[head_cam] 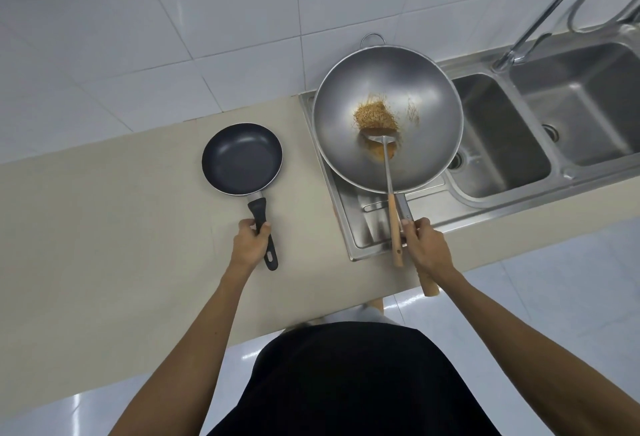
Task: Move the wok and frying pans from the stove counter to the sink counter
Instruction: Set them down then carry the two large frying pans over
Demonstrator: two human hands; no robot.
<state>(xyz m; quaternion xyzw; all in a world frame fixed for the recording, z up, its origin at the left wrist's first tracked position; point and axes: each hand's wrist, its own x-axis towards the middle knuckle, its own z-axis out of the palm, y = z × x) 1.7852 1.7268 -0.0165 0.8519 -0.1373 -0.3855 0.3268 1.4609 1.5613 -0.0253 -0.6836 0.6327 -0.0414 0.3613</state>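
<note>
A large steel wok (388,89) sits over the sink's drainboard (360,224), with brown grainy food and a metal spatula (389,172) with a wooden grip inside it. My right hand (424,245) is closed around the wok's long wooden-ended handle at the counter's front edge. To the left, a small dark non-stick frying pan (240,158) lies flat on the beige counter (121,227). My left hand (251,241) grips its black handle near the middle.
A double-basin steel sink (540,130) with a curved tap (540,19) lies to the right of the wok. White tiled wall runs behind the counter. The counter's front edge is close to my body, with shiny floor tiles below.
</note>
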